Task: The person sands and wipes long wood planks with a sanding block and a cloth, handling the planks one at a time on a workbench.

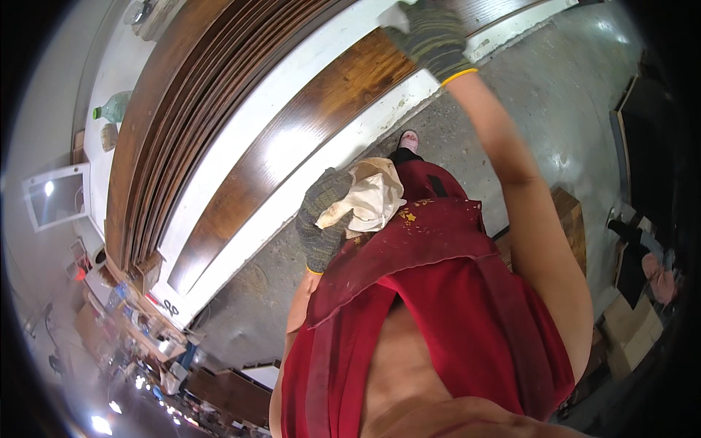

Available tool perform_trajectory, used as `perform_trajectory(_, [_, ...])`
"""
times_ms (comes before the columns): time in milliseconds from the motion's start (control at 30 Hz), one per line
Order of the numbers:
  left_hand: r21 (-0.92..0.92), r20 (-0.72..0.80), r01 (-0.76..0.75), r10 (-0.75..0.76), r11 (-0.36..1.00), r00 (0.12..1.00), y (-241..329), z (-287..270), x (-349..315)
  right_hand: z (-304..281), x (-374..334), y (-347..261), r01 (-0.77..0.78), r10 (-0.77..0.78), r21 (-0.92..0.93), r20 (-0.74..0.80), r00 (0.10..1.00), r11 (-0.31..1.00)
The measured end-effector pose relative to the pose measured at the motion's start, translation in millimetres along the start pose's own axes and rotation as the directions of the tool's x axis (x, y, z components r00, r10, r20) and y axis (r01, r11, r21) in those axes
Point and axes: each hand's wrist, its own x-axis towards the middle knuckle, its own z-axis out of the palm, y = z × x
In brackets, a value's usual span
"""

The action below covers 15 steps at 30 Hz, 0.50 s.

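Observation:
My left hand [321,219], in a dark grey-green knit glove, is closed on a crumpled off-white cloth [374,196] in front of the red apron [409,248]. Farther up, my right hand [434,44] wears a striped green glove with a yellow cuff and reaches over a long brown wooden board [292,139]. A small pale grey piece [395,17] shows at its fingers, blurred; its kind is unclear. The board lies flat on a white tabletop [241,259], its glossy grain reflecting the light.
A stack of brown boards [171,131] lies along the table's far side. Beyond it stand a green bottle [113,107] and a clear container [137,12]. Scissors [171,307] lie at the table's left end. Cardboard [631,332] stands on the right, by the concrete floor [562,102].

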Motion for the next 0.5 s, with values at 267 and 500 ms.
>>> perform_trajectory(267, [0.006,-0.021,0.157,-0.157,0.988,0.987,15,33,10,-44,17,-15,0.063,-0.163,0.277,0.356,0.920,0.959])
perform_trajectory(500, [0.014,0.096,-0.033,0.031,0.999,0.995,12,45,60,-11,16,-5,0.162,-0.182,0.299,0.040,0.982,0.940])
